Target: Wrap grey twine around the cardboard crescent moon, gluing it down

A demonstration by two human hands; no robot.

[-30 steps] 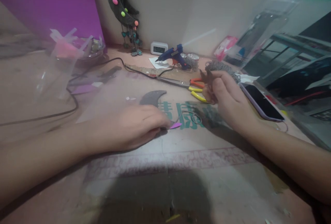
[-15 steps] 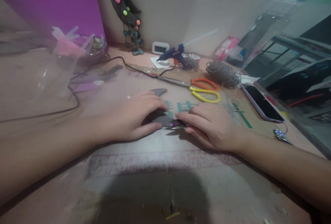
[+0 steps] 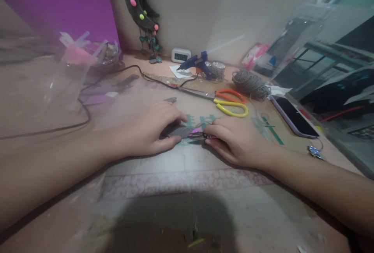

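Observation:
My left hand (image 3: 157, 128) rests low over the table, thumb and fingers closed around a dark grey piece of felt-like material (image 3: 179, 131). Part of that piece pokes out behind the fingers, and the palm hides much of it. My right hand (image 3: 236, 140) grips small scissors (image 3: 197, 139), their pointed metal blades aimed left at the edge of the grey piece. The handles are covered by my fingers. A small purple patch (image 3: 195, 130) shows between blades and grey piece; whether it is attached I cannot tell.
Behind the hands lie large scissors (image 3: 230, 108) with orange and yellow handles, a blue glue gun (image 3: 198, 65), a white clock (image 3: 180, 55) and a grey yarn skein (image 3: 250, 84). A phone (image 3: 293, 116) lies right. A dark cable (image 3: 84, 108) and clear plastic bag (image 3: 70, 73) are left.
The grey piece has turned in my left hand, so less sticks out behind the fingers. My right hand and the small scissors have shifted slightly, and more purple shows.

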